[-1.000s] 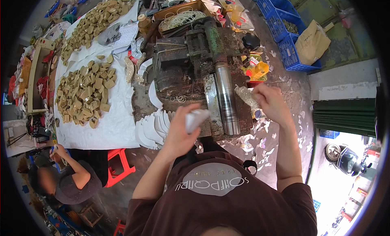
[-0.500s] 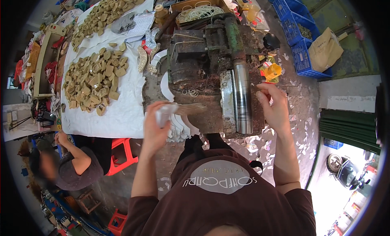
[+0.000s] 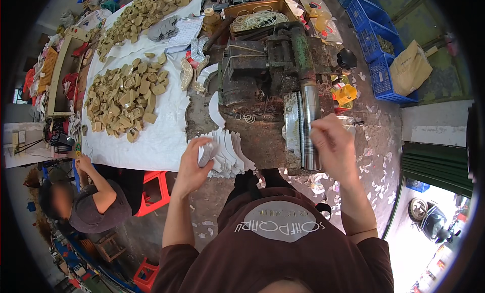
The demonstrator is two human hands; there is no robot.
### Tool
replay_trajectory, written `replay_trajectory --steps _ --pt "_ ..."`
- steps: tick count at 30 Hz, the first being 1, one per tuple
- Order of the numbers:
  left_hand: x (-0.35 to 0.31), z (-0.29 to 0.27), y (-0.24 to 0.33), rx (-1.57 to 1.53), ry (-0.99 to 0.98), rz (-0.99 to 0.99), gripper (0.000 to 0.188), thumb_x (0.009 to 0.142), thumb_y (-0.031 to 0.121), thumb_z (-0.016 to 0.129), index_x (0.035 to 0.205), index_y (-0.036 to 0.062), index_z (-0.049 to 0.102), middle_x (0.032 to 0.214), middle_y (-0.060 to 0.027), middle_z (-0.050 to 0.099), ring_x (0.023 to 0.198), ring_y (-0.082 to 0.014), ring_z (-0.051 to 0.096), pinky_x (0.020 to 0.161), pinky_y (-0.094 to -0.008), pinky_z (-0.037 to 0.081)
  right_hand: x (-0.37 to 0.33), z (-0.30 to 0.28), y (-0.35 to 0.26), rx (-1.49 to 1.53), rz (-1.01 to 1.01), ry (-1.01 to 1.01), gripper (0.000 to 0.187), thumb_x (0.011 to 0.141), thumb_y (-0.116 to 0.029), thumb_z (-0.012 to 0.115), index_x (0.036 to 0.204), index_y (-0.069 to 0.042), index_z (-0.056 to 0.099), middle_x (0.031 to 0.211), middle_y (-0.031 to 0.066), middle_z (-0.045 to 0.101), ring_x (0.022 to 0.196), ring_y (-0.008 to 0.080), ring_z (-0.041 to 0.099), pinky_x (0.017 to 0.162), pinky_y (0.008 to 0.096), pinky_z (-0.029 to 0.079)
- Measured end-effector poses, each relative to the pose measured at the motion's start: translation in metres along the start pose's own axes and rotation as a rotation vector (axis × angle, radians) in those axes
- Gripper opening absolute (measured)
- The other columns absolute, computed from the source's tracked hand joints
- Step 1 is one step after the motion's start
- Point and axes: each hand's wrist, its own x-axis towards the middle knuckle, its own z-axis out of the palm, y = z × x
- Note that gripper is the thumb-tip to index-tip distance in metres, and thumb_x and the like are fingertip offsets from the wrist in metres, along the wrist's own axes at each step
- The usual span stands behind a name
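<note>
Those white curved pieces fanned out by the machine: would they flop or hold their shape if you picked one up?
The white curved pieces probably hold shape: they stand fanned, keeping their curve. Likely light; the left hand lifts some easily.

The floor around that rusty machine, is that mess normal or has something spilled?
Pale scraps litter the floor right of the rusty machine, like offcuts. The left hand holds a white piece by a fanned stack of white pieces; the right hand is at the metal roller.
</note>
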Motion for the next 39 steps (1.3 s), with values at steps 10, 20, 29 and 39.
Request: replay_trajectory --steps 10,20,29,39 --pt "0.032 0.077 0.111 -1.251 -0.054 0.086 0.047 0.081 0.007 0.069 0.124 -0.0004 0.051 0.118 -0.0121 0.055 0.109 -0.0215 0.055 0.094 -0.0359 0.045 -0.013 0.054 -0.022 0.125 -0.118 0.184 0.024 0.072 -0.001 0.073 0.092 -0.003 0.060 0.116 0.0136 0.053 0.104 0.0315 0.046 0.084 0.0394 0.040" --pt "0.039 0.072 0.076 -0.320 -0.072 -0.016 0.048 0.078 -0.003 0.061 0.124 0.0021 0.049 0.098 -0.0066 0.054 0.094 -0.0172 0.055 0.081 -0.0285 0.045 0.002 -0.061 0.050 -0.316 0.249 -0.165 0.006 0.082 -0.007 0.062 0.087 -0.008 0.058 0.069 0.0091 0.060 0.068 0.0301 0.056 0.081 0.0388 0.037" --pt "0.050 0.097 0.101 -0.081 -0.205 0.165 0.051 0.072 -0.003 0.064 0.121 0.0002 0.049 0.128 -0.0177 0.040 0.120 -0.0385 0.044 0.100 -0.0410 0.039 -0.004 -0.019 0.048 -0.340 0.180 -0.103 0.007 0.083 -0.012 0.063 0.089 -0.009 0.062 0.080 0.0040 0.063 0.083 0.0220 0.057 0.086 0.0378 0.032" --pt "-0.006 0.000 -0.020 0.258 0.238 0.016 0.048 0.066 -0.009 0.059 0.112 0.0026 0.056 0.119 -0.0159 0.050 0.112 -0.0339 0.050 0.094 -0.0421 0.040 0.001 -0.019 0.043 -0.120 0.169 0.090 0.014 0.080 -0.004 0.067 0.093 0.000 0.062 0.077 0.0089 0.064 0.072 0.0207 0.060 0.069 0.0326 0.047"
